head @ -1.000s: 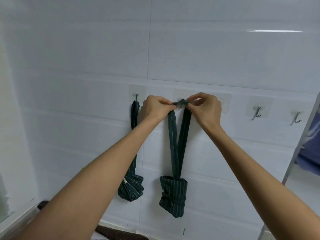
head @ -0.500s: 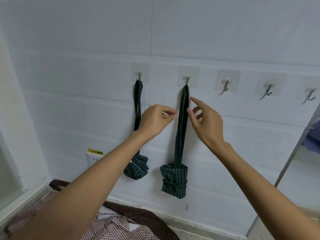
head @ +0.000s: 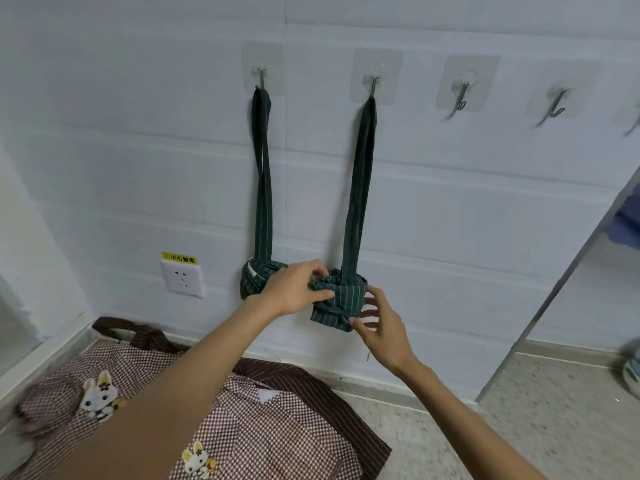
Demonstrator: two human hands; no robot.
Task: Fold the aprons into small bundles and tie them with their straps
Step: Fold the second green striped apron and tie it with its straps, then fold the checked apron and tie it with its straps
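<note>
Two dark green striped apron bundles hang by their neck straps from wall hooks. The right bundle (head: 341,303) hangs from the second hook (head: 373,85) by its strap (head: 360,181). My left hand (head: 298,289) grips this bundle's upper left side, thumb over the wrapped strap. My right hand (head: 379,322) touches its lower right corner with fingers spread. The left bundle (head: 254,277) hangs from the first hook (head: 261,76), partly hidden behind my left hand.
Brown checked aprons with rabbit patches (head: 242,420) lie heaped on the floor below. A wall socket with a yellow label (head: 182,277) sits left of the bundles. Two bare hooks (head: 462,95) (head: 556,105) are to the right. A metal frame post (head: 554,292) slants at right.
Both hands dropped from the strap near the hook down to the right bundle. The left hand took hold of it. The view tilted down, showing the checked aprons on the floor.
</note>
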